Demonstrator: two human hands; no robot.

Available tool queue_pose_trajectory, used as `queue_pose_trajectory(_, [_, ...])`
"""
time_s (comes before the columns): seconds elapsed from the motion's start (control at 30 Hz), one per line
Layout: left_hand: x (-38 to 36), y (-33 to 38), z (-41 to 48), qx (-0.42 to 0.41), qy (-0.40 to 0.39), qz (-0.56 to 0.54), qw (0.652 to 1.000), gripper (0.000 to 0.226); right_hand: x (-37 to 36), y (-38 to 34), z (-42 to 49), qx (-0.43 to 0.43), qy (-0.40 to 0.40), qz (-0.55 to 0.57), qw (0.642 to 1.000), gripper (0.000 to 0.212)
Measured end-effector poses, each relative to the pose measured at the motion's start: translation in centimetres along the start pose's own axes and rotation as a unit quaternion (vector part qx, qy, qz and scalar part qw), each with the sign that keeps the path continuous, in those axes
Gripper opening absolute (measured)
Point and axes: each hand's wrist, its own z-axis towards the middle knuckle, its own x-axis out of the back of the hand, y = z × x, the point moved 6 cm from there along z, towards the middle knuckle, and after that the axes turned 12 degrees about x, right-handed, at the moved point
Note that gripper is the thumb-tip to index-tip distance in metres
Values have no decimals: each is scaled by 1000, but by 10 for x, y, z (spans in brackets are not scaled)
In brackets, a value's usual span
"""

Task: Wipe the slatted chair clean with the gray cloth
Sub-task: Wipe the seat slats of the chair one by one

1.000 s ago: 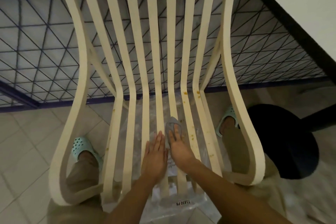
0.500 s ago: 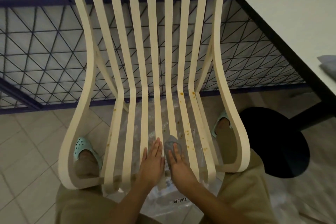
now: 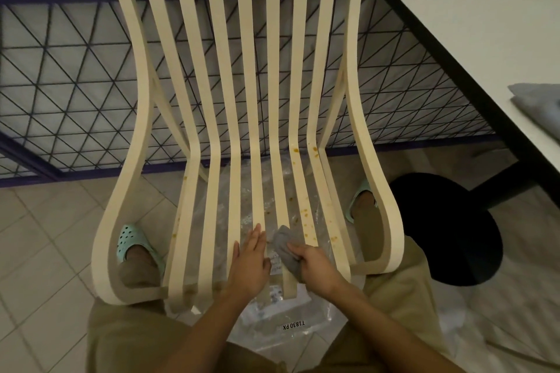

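Observation:
A cream slatted chair [image 3: 244, 76] stands in front of me, its seat slats running toward my lap. Orange-brown spots dot the right-hand seat slats [image 3: 306, 218] and a left slat. My right hand [image 3: 316, 266] is closed around a bunched gray cloth [image 3: 286, 248], which rests on a slat near the seat's front edge. To its left, my left hand [image 3: 250, 263] lies flat with fingers together on a neighbouring slat.
A clear plastic bag [image 3: 291, 324] lies on the tiled floor under the seat. A white table [image 3: 485, 39] with another gray cloth [image 3: 539, 106] stands at right, its black round base [image 3: 448, 227] beside the chair. A wire-mesh fence [image 3: 60, 91] runs behind.
My right hand has drawn the cloth back toward the seat's front edge and bunched it in a fist. The view has pulled back, so the chair's top rail now shows.

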Motion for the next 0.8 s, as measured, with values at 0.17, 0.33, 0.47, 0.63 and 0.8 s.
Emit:
queue_pose_trajectory(0.17, [-5,17,-8,-45,7,5,999,66,43,-12,-25,68,24,-194,978,51])
queue_pose_trajectory(0.33, [-13,35,-9,-85,-8,22,996,62,41,14,-45,-14,-1,-202,979,61])
queue_pose_trajectory(0.47, [-18,40,-8,-104,-17,36,994,60,9,30,-56,-79,-84,-244,963,68])
queue_pose_trajectory(0.63, [-21,38,-4,-114,-5,62,992,59,0,16,-49,-107,-115,-297,942,86])
queue_pose_trajectory(0.8, [-22,37,10,-128,11,78,989,77,-3,14,-31,-102,-111,-320,935,81])
